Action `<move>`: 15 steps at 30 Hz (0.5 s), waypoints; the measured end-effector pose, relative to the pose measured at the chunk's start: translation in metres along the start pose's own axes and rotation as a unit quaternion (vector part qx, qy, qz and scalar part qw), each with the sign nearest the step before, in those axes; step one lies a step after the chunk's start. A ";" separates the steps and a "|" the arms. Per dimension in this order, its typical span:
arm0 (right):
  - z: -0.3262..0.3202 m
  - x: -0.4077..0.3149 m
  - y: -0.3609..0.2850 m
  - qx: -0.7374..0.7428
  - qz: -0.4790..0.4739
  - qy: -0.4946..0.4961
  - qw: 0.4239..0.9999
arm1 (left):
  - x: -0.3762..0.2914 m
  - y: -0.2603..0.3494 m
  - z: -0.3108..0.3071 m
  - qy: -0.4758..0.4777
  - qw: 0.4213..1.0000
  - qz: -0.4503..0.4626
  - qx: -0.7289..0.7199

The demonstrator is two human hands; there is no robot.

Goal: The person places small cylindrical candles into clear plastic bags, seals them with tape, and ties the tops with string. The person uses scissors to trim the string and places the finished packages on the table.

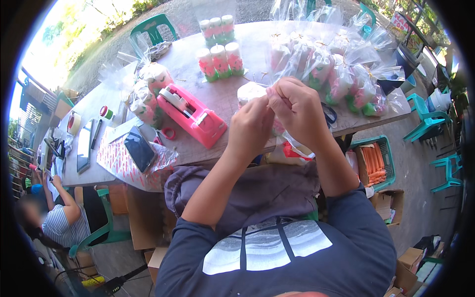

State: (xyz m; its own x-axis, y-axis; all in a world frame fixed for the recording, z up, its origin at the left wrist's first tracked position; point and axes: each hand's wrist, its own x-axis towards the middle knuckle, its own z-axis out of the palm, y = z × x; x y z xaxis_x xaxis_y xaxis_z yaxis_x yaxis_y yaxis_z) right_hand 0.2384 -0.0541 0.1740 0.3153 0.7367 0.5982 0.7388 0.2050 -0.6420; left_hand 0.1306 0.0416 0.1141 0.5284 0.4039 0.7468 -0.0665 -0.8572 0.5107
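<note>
My left hand (252,124) and my right hand (297,107) meet above the table's front edge, fingertips pinched together at the neck of a clear plastic bag (275,76). Whether a thin tie is also between the fingers is hidden. White candle tops (251,90) show just behind my left hand, and a bit of pink candle side (278,127) appears below, between the hands. Farther back stand three unwrapped white candles (219,59) with pink and green decoration. A pink tape dispenser (193,115) lies to the left of my left hand.
Bagged candles (339,74) crowd the table's right; more bagged candles (146,98) stand left. Red-handled scissors (168,133), a smartphone (139,148) and a tablet (85,146) lie leftward. Dark-handled scissors (329,113) are beside my right forearm. Another person (65,221) sits far left. A green crate (387,159) stands right.
</note>
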 end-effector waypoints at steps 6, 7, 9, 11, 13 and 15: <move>0.001 -0.004 0.009 0.111 -0.004 0.060 0.992 | 0.008 0.002 0.000 0.034 0.981 -0.092 -0.167; 0.002 -0.005 0.013 0.015 -0.043 0.066 0.997 | 0.008 0.003 0.000 0.026 0.975 -0.105 -0.193; 0.006 -0.009 0.019 -0.051 -0.078 0.068 0.993 | 0.007 -0.002 0.000 0.024 0.979 -0.097 -0.176; 0.005 -0.010 0.023 -0.071 -0.078 0.064 0.992 | 0.008 -0.010 0.000 0.022 0.987 -0.063 -0.148; 0.002 -0.009 0.026 -0.073 -0.074 0.062 0.993 | 0.008 -0.018 0.001 0.019 0.994 -0.008 -0.108; 0.004 -0.009 0.028 -0.078 -0.076 0.066 0.992 | 0.004 -0.020 0.005 0.059 0.982 -0.085 -0.157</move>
State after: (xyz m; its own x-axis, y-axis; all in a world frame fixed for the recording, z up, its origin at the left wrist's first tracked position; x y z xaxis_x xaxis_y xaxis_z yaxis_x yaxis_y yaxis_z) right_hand 0.2538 -0.0528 0.1488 0.2608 0.6122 0.7465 0.8633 0.1983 -0.4642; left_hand 0.1383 0.0587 0.1047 0.4543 0.5820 0.6745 -0.2538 -0.6412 0.7242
